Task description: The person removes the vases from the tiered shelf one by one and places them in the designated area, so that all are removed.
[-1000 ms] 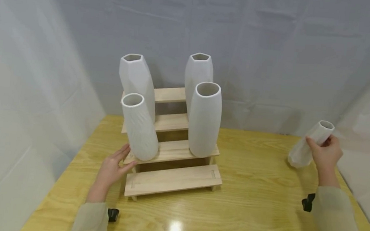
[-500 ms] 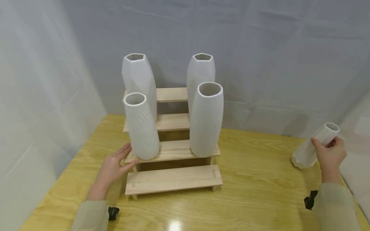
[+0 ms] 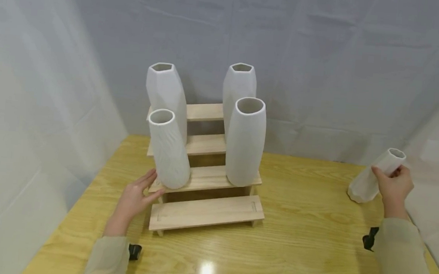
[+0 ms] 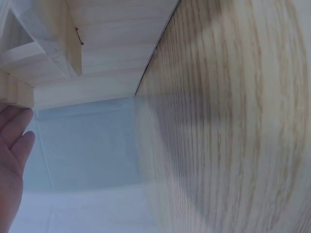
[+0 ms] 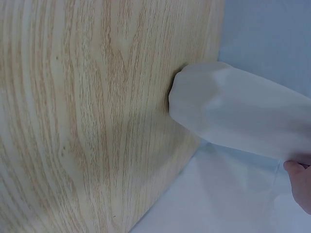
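Observation:
At the table's right side my right hand (image 3: 396, 187) grips a slim white faceted vase (image 3: 371, 179) near its neck, thumb on the near side. In the right wrist view the base of this vase (image 5: 194, 94) is down at the tabletop, apparently touching it. My left hand (image 3: 133, 201) touches the left end of a step of the wooden tiered stand (image 3: 205, 213), fingers extended and thumb at the front edge. In the left wrist view the fingers (image 4: 17, 128) meet the board's edge. Just above that hand stands a textured white vase (image 3: 169, 154).
A smooth white vase (image 3: 245, 147) shares the step with the textured one. Behind them rise two angular white vases, one left (image 3: 167, 90) and one right (image 3: 239, 87). The stand sits on a wood-grain table (image 3: 297, 229). Pale curtains (image 3: 325, 76) enclose the back and sides.
My right hand and the slim vase have shifted slightly right and toward the front. My left hand keeps its place at the stand. The whole view has drifted a little.

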Motion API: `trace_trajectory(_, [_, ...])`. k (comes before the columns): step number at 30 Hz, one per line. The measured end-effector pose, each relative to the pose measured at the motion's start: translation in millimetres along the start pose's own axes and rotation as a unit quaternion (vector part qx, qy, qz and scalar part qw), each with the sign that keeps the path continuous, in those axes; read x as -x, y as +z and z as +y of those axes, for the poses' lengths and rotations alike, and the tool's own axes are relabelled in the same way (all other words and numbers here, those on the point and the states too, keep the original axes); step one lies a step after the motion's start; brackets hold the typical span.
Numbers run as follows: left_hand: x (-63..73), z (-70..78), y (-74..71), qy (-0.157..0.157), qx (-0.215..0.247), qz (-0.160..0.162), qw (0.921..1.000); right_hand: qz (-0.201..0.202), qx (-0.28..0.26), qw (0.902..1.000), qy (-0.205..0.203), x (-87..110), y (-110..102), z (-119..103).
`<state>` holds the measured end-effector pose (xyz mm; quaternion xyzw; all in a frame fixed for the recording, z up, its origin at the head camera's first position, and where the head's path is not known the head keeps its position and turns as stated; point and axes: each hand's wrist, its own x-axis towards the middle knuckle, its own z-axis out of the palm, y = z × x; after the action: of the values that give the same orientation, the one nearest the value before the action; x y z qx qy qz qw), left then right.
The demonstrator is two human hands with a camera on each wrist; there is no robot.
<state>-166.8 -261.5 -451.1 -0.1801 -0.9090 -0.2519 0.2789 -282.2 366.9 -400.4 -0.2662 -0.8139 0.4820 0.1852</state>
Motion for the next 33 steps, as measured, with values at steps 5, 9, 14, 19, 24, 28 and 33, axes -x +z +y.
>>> trace_trajectory(5, [-0.4, -0.6, 0.5, 0.001, 0.001, 0.001, 1.0000, -0.011, 0.009, 0.9999, -0.002, 0.3, -0.4, 1.5])
trace_trajectory(9, [-0.5, -0.1, 0.9, 0.003, 0.000, 0.001, 1.0000, -0.021, 0.013, 0.9997, -0.005, 0.9, -0.7, 2.0])
trace_trajectory(14, [-0.2, 1.0, 0.5, 0.000, 0.001, 0.002, 1.0000, -0.018, 0.006, 0.9998, -0.001, 0.6, -1.3, 1.9])
trace_trajectory(19, [-0.8, 1.2, -0.3, -0.010, 0.000, -0.004, 0.9999, -0.005, 0.002, 1.0000, 0.006, -0.4, -1.9, 2.0])
trace_trajectory(24, [-0.9, 0.3, -0.2, -0.014, -0.002, -0.007, 0.9999, -0.009, -0.007, 0.9999, 0.006, 1.2, -2.5, 1.5])
trace_trajectory(28, [-0.4, -0.6, 0.4, -0.011, -0.002, -0.006, 0.9999, -0.017, -0.007, 0.9998, -0.004, 3.3, -3.2, 2.5])
trace_trajectory(33, [-0.1, -0.9, 0.9, -0.008, 0.000, -0.002, 1.0000, -0.039, -0.014, 0.9991, -0.008, 4.8, -3.8, 4.5])
